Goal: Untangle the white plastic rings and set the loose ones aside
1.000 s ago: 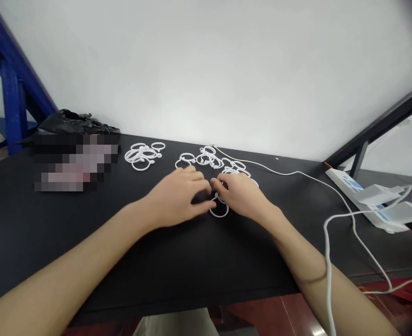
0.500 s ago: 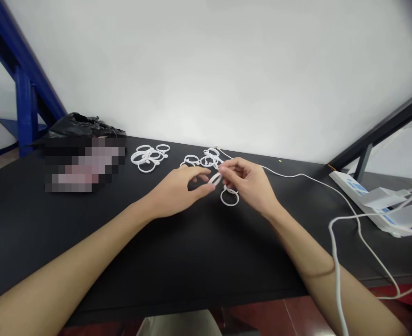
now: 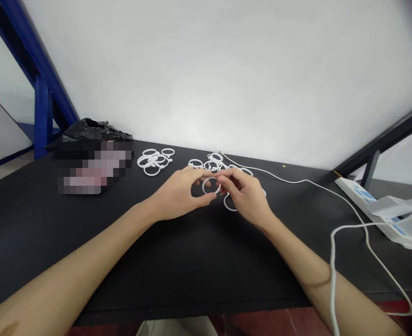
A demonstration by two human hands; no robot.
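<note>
A white plastic curtain ring [image 3: 203,190] stands tilted up between my two hands, its round opening facing me. My right hand [image 3: 244,193] pinches its right side between thumb and fingers. The thumb and fingers of my left hand [image 3: 180,193] close on it from below and above. Partly hidden behind my right hand, more white rings [image 3: 230,207] lie on the black table [image 3: 178,266]. Just beyond my fingertips is a loose pile of similar rings [image 3: 216,157] with small knobs.
Another cluster of white rings [image 3: 152,171] lies to the left. Farther left are a black plastic bag [image 3: 87,130] and a pixelated patch. A white cable [image 3: 307,181] runs across the right side to a power strip [image 3: 370,205]. A white wall [image 3: 206,84] rises behind.
The ring in my fingers has turned from nearly edge-on to showing its open circle. My left thumb and fingers have closed in around it. The view has shifted slightly.
</note>
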